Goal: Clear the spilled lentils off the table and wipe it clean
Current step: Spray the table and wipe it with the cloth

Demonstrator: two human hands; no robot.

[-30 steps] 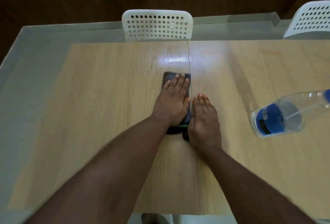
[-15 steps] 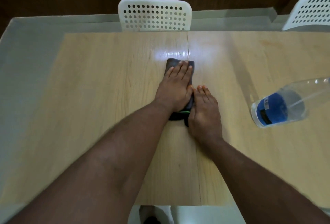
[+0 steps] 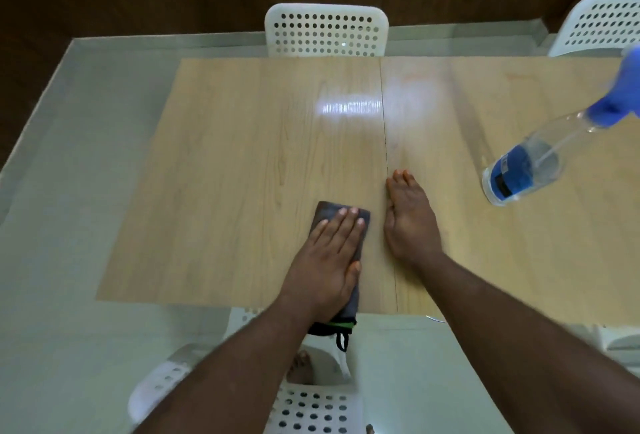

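A dark grey folded cloth (image 3: 327,213) lies on the light wooden table (image 3: 242,163), and its near end hangs over the table's front edge. My left hand (image 3: 329,260) presses flat on the cloth with straight fingers. My right hand (image 3: 408,219) rests flat on the bare wood just right of the cloth, beside the seam between the two tabletops. No lentils are visible on the table.
A clear spray bottle (image 3: 533,163) with a blue label and blue trigger head stands at the right. White perforated chairs stand at the far side (image 3: 325,31), the far right (image 3: 602,23) and right below me (image 3: 311,409).
My left hand has dragged the cloth toward me from the table's middle to its front edge. My right hand has stayed on the wood and now lies apart from the cloth.
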